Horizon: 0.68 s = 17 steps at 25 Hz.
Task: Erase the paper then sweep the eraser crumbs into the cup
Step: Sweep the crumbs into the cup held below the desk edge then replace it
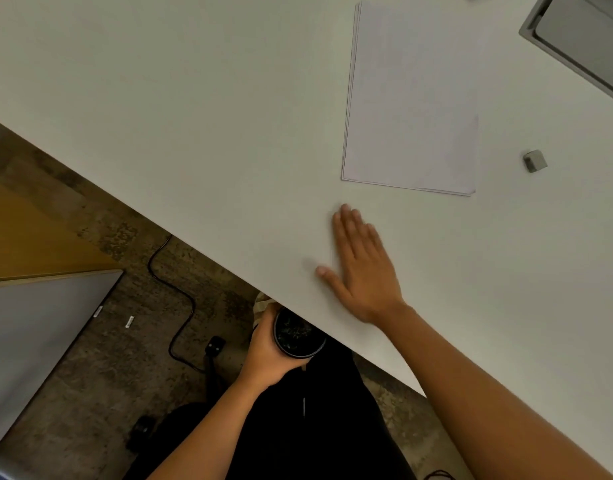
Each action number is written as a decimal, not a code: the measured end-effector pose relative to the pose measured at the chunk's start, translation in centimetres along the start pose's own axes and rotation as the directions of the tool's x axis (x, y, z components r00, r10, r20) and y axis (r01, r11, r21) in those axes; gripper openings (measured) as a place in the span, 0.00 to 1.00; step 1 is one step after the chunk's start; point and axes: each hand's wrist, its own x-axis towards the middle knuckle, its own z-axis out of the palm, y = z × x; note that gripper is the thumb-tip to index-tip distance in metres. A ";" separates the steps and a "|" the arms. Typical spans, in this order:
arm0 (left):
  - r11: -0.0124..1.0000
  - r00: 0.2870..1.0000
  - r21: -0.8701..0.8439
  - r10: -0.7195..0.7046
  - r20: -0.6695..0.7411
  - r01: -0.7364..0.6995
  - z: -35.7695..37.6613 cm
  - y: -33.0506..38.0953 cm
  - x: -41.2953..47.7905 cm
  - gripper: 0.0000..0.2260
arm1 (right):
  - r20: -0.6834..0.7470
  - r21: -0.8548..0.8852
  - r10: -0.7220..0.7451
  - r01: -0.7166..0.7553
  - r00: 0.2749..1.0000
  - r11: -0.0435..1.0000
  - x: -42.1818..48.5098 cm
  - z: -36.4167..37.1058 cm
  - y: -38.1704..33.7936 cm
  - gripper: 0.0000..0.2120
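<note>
A small stack of white paper (412,102) lies on the white table (194,126), toward the upper right. A grey eraser (535,161) rests on the table to the right of the paper. My right hand (362,268) lies flat on the table, fingers spread, just below the paper and close to the table's front edge. My left hand (268,348) holds a black cup (298,336) under the table's edge, its mouth facing up with pale crumbs inside. Part of the cup's rim is hidden by the tabletop.
A grey recessed panel (582,39) sits in the table's top right corner. Below the edge are a speckled floor, a black cable (175,289), chair casters (215,346) and a grey cabinet (38,341) at the left. My dark trousers fill the bottom middle.
</note>
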 end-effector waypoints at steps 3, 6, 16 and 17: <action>0.999 1.000 0.040 0.011 0.007 -0.011 0.1 -0.2 -0.2 0.37 | 0.182 -0.040 -0.286 0.298 0.941 0.954 -3.0 2.2 -3.0 0.40; 1.000 1.000 0.023 -0.019 0.018 0.018 0.2 -0.1 -0.2 0.33 | 0.279 0.068 -0.436 0.436 0.855 0.898 -6.6 4.0 -5.6 0.38; 0.994 0.998 0.108 0.004 0.063 -0.011 -1.7 -1.6 0.5 0.44 | -0.129 0.182 0.270 -0.244 0.954 0.952 -2.5 0.5 -0.1 0.33; 0.994 0.998 0.111 -0.003 0.064 -0.004 -1.7 -1.8 0.5 0.44 | -0.118 0.115 0.316 -0.303 0.941 0.946 -1.8 0.7 -0.2 0.34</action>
